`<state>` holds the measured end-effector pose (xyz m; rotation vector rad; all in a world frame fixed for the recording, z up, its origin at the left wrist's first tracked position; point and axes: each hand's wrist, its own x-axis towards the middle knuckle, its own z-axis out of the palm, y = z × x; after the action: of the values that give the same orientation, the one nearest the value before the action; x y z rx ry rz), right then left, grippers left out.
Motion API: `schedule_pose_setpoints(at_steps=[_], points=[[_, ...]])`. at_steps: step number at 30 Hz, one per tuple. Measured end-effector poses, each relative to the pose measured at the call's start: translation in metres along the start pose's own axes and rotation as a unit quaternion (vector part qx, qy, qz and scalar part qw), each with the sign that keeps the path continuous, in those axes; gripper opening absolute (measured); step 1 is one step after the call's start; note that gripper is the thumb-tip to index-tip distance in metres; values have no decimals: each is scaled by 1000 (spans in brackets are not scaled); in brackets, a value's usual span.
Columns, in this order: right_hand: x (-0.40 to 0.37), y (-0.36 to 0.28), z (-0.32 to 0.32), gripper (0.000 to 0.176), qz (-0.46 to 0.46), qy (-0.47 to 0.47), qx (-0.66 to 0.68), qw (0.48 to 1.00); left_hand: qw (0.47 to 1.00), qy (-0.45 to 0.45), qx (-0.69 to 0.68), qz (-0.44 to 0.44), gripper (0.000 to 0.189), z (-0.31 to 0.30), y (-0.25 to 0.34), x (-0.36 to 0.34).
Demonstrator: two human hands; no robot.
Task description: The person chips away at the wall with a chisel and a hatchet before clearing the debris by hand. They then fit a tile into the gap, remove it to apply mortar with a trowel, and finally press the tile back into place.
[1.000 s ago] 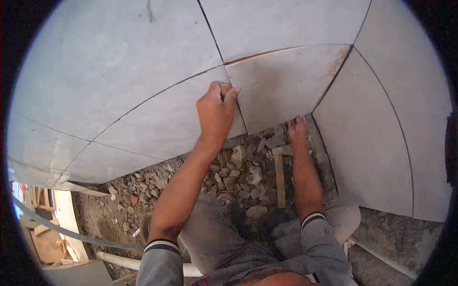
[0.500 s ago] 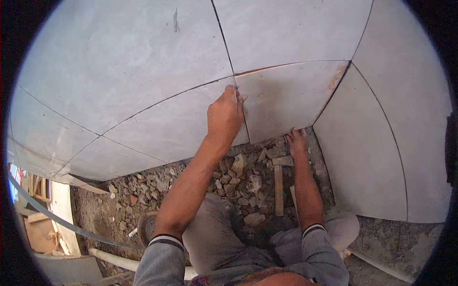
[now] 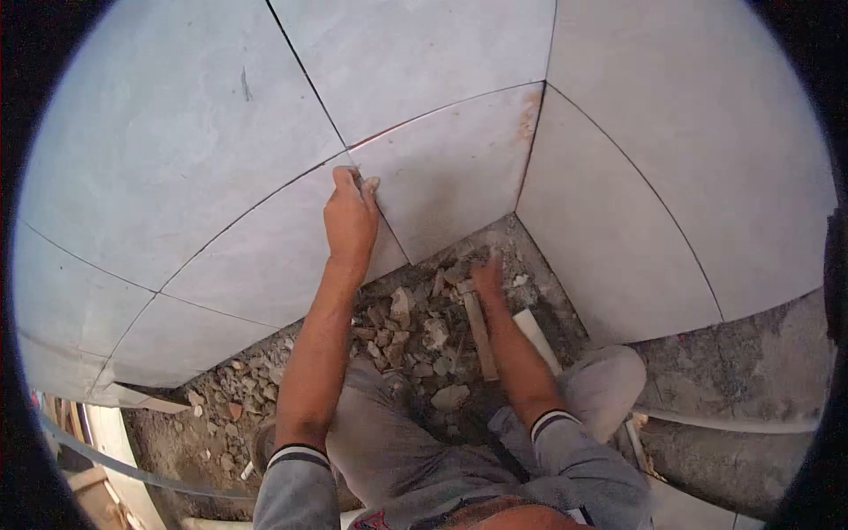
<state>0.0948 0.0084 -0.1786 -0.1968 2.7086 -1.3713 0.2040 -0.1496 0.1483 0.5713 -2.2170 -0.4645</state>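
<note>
A pale grey cut tile (image 3: pixel 450 168) fills the low corner of the tiled wall, with brownish marks at its upper right. My left hand (image 3: pixel 350 216) presses at the upright joint on the tile's left edge, fingers pinched together; anything between them is hidden. Below the tile's lower edge, my right hand (image 3: pixel 488 272) is apart from it, low over the rubble and smeared by motion. Close to that hand lies a narrow wooden strip (image 3: pixel 480 336). A thin dark and reddish line runs along the tile's top edge.
Broken stones and rubble (image 3: pixel 402 331) cover the ground along the wall's foot. A second tiled wall (image 3: pixel 618 212) meets the corner at right. A pale strip (image 3: pixel 537 340) lies beside my right forearm. A grey hose or band (image 3: pixel 150 477) curves at lower left.
My right hand has left the tile's lower edge and dropped to the rubble. The gap above the tile looks narrower. My left hand stays at the joint; the view has swung right.
</note>
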Motion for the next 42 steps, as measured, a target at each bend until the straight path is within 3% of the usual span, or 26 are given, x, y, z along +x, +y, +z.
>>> schedule_pose_setpoints(at_steps=[1,2,6,10,12,13,15,16,19,21,22,23,25,28,34,42], points=[[-24,4,3,60,-59,58,-46,996,1000,-4,-3,1,28,-1,-2,1],[-39,6,1,60,-62,57,-53,995,1000,-7,-5,1,28,0,-3,0],[-85,30,-12,71,-90,-193,-191,958,1000,2,-9,5,29,1,-4,-7],[-104,64,-12,67,-176,-183,-94,963,997,-47,-39,-42,32,-7,-1,-6],[-102,67,-9,60,-279,-92,-104,950,993,-68,-60,-72,33,-5,-5,-6],[-97,73,-8,60,-282,-101,-117,947,995,-58,-71,-43,32,-3,-8,-6],[-80,79,-6,52,-141,-160,-164,963,995,-41,-87,-25,30,0,-13,-9],[-76,66,-15,52,-144,-165,-176,960,993,-61,-96,-30,30,0,-13,-9],[-56,1,-41,45,-18,-107,-27,994,988,-73,-127,-39,33,-3,-15,-5],[-22,-43,-60,47,-100,10,129,987,985,-77,-150,-49,35,-3,-18,-9],[1,-72,-77,50,-197,66,86,974,985,-57,-158,-32,35,-2,-19,-10],[3,-124,-102,52,-195,51,164,966,985,-38,-167,-15,36,-1,-20,-11],[14,-197,-144,55,-350,126,91,924,985,-37,-167,-20,35,-2,-19,-11],[32,-256,-181,53,-547,195,-56,812,985,-42,-167,-29,33,-3,-20,-11],[57,-273,-203,49,-625,172,-211,731,984,-16,-173,-25,25,0,-22,-13],[53,-282,-218,50,-604,102,-208,762,985,-15,-167,-42,20,-3,-24,-10]])
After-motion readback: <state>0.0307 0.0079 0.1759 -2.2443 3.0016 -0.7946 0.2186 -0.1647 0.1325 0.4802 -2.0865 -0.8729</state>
